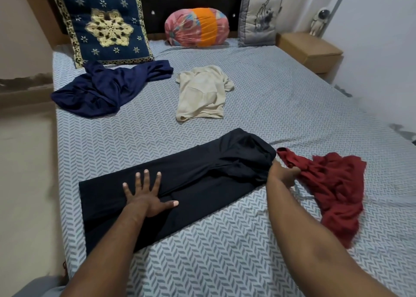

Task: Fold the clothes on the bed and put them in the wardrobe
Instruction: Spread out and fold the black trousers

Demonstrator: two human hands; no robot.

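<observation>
Black trousers (198, 179) are lying stretched across the near part of the bed (292, 107). The left hand (148, 197) is pressing flat on the leg end, fingers spread straight. The right hand (282, 174) is gripping the waist end, fingers curled on the cloth, just beside a crumpled red garment (337, 188). A cream T-shirt (202, 92) and a navy garment (105, 89) are lying farther up.

grey herringbone sheet (270, 89). black trousers (191, 179) near; dark red garment (337, 184) on the right. far left, a navy top (101, 89); beside it a cream shirt (202, 94). navy cushion (103, 24) with gold star, pink-orange bolster (197, 26), grey cushion (258, 17).
</observation>
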